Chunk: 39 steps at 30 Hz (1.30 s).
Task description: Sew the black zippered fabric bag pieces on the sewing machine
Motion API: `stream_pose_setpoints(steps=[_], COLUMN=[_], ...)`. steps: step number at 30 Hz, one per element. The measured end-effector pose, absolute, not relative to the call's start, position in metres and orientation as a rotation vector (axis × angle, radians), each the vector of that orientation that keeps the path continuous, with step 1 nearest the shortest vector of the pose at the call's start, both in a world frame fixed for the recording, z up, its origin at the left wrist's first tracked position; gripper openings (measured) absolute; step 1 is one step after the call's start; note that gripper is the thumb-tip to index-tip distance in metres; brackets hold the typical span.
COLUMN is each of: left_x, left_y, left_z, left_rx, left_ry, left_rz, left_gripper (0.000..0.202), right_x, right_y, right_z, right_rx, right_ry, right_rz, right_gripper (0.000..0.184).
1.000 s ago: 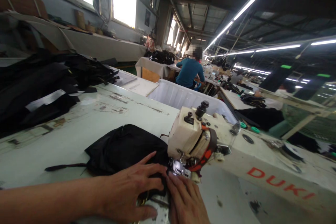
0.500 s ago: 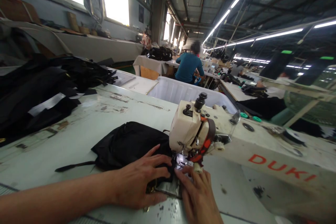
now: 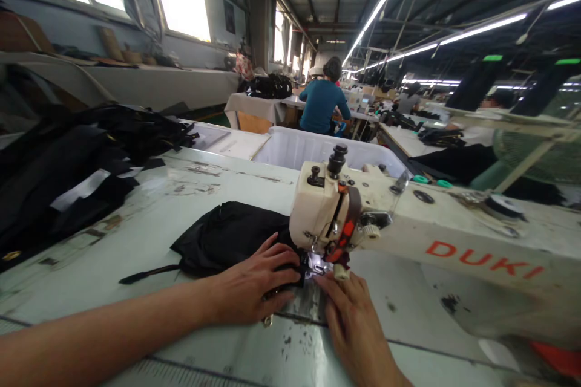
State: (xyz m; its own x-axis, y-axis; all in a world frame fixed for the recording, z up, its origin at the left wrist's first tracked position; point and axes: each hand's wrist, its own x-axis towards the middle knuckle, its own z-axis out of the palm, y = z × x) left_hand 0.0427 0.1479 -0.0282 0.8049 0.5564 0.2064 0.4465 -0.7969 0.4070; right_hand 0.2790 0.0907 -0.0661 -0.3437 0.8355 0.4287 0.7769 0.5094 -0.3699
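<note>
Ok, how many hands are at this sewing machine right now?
2: the left hand on the black fabric, the right hand beside the presser foot. No others show there.

left hand [image 3: 249,285]: palm down, fingers [image 3: 282,278] spread | right hand [image 3: 354,314]: fingers together

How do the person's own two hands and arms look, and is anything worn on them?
The left hand and right hand are bare, without gloves; I see no ring on either. The left forearm shows no sleeve, watch or bracelet. Only part of the right forearm is in view, also uncovered.
</note>
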Motion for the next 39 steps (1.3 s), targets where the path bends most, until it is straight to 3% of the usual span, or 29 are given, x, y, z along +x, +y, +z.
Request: stream_pose_setpoints(steps=[7, 26, 39], left_x=[0.045, 0.046, 0.051], left_y=[0.144, 0.141, 0.159], left_z=[-0.028, -0.028, -0.041], left_rx=[2.680, 2.680, 2.736], left_ry=[0.765, 0.697, 0.709], left_rz=[0.412, 0.473, 0.590], left_gripper=[0.027, 0.024, 0.015], right_x=[0.271, 0.281, 0.285], right_y=[0.089, 0.098, 0.104], right_z=[-0.059, -0.069, -0.089], right_rx=[-1.308, -1.232, -1.200], right_ry=[-2.275, -2.318, -2.366], right_rz=[0.174, 0.233, -0.056], right_gripper=[0.063, 0.063, 0.064])
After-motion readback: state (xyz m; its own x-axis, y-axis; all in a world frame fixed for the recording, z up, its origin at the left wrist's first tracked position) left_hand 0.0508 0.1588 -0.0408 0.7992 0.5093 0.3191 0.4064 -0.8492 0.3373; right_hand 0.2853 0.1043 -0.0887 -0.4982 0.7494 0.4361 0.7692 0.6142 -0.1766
